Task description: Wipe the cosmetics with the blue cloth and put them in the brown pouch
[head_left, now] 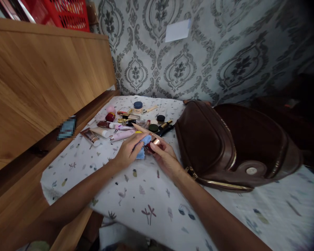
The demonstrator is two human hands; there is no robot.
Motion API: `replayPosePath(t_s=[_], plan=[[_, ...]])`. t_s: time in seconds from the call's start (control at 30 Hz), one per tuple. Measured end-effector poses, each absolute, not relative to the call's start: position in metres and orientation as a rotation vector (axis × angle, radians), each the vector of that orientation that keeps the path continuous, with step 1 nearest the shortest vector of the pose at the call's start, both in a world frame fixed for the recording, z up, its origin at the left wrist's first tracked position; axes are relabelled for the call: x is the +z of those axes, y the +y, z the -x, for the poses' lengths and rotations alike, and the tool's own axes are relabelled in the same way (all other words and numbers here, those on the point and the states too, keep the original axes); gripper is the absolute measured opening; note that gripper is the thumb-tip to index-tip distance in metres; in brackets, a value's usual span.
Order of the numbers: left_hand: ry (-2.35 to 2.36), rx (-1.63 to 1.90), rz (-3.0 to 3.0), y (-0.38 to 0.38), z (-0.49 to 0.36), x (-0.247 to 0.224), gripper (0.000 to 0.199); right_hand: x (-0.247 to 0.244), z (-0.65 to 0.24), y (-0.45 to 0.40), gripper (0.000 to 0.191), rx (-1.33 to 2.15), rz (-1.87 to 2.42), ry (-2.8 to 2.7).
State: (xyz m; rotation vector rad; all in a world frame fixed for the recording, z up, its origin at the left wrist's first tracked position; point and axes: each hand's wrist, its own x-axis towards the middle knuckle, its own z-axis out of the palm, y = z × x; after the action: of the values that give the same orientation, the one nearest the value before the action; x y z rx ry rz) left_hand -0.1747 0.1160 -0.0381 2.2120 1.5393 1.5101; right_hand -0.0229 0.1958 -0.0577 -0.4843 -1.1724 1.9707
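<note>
My left hand (127, 150) is closed on a light blue cloth (140, 153), pressing it against a small dark red container with a shiny rose-gold band (156, 140). My right hand (166, 159) grips this container from the other side, its fingers partly hiding it. Just beyond both hands lies a spread of cosmetics. Among them are a pink tube (122, 135), a beige tube (99, 131), a brown tube (90, 136), a dark red jar (110, 116), a blue-lidded jar (137, 107), a round dark green lid (153, 128) and a black-lidded pot (161, 118).
A large brown leather bag (201, 136) with gold zips stands at the right on the patterned white cloth (136, 195). Along the left runs a wooden cabinet (49, 76), with a red basket (70, 14) on top. Patterned wallpaper (178, 66) closes off the back.
</note>
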Motion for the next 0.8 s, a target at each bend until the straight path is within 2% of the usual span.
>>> replayPosePath(t_s=[0.07, 0.23, 0.33, 0.53, 0.67, 0.8], plan=[[1.5, 1.514, -2.275, 0.115, 0.174, -0.036, 0.035, -0.059, 0.022, 0.196, 0.042, 1.991, 0.491, -1.174], [1.56, 1.529, -2.022, 0.116, 0.177, -0.035, 0.036, -0.061, 0.019, 0.197, 0.067, 1.987, 0.5, -1.324], [1.594, 1.498, -1.84, 0.117, 0.179, -0.036, 0.04, -0.062, 0.019, 0.196, 0.074, 1.977, 0.496, -1.428], [1.565, 1.474, -1.78, 0.116, 0.178, -0.04, 0.046, -0.059, 0.022, 0.19, 0.061, 2.024, 0.519, -1.332], [1.636, 1.363, -1.972, 0.116, 0.181, -0.046, 0.075, -0.063, 0.025, 0.188, 0.059, 1.734, 0.63, -1.455], [1.6, 1.161, -2.06, 0.116, 0.194, -0.045, 0.07, -0.067, 0.02, 0.191, 0.048, 1.395, 0.735, -1.791]])
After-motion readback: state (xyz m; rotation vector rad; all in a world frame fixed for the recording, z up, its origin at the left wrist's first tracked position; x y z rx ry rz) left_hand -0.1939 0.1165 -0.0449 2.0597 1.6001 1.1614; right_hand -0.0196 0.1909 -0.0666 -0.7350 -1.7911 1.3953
